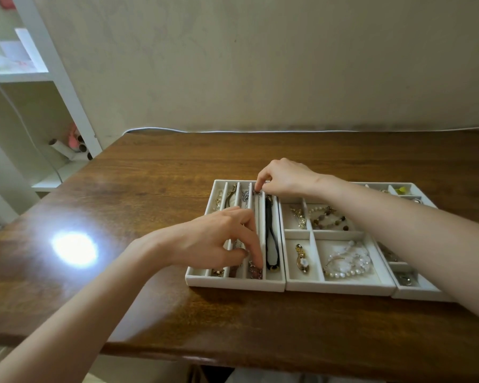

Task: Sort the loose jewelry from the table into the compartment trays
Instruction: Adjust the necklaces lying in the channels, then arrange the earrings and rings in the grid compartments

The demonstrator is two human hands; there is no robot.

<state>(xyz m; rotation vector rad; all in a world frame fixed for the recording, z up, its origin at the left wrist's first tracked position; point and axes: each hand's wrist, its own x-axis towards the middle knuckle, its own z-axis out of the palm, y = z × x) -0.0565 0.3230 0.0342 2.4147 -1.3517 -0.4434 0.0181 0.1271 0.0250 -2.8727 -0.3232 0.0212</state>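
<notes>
Silver chain (254, 269) is stretched along the long slot between my hands, in the slotted tray (233, 284) on the wooden tabletop (177, 175).

- Right hand (282, 178): thumb and index pinch the chain's far end at the tray's far wall.
- Left hand (213, 239): straight index finger presses the charm end into the slot's near end. The thumb sits close beside it; I can't tell if it pinches anything.

Step, as I read it: laying the chain flat and straight before letting go.

Risks:
- Thin chain under light tension. If I release the right pinch first, it will probably spring back and bunch up under my left fingers.
- Black cord necklace (271, 239) lies one slot to the right of my left index finger. If I lift out sloppily, a fingertip could hook it over the divider.
- The slot on the other side of my index finger also holds chain, partly hidden under my left hand. Dragging my curled fingers across it could snag it and tangle the two.
- My right forearm hangs over the middle tray (340, 288) and the pearl bracelet (343, 272). Dropping the elbow as I pull back could nudge the trays apart.

Likely safest: ease the far end down, then lift both hands straight up.
</notes>
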